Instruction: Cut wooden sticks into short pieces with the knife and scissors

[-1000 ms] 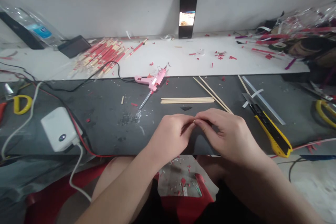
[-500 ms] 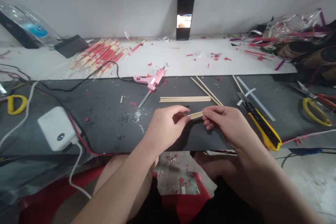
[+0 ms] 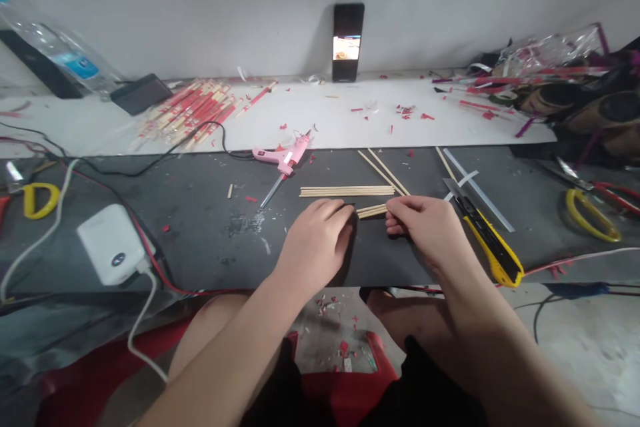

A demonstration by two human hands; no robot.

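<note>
My right hand pinches the right end of a few short wooden sticks, held side by side just over the dark tabletop. Their left ends are free and fan slightly apart. Close by on the left, my left hand is palm down with its fingers curled together. A thin dark tip shows at those fingers; the rest is hidden under the hand. Behind both hands lies a row of longer wooden sticks. Two more sticks slant away beside that row.
A pink glue gun lies left of the sticks. On the right are a yellow utility knife, clear strips and yellow-handled scissors. A white power bank with cables sits left. A phone leans on the wall.
My left hand has let go of the short sticks and turned palm down, its fingers moving to the dark tip. The right hand keeps hold of the sticks, whose left ends have spread slightly.
</note>
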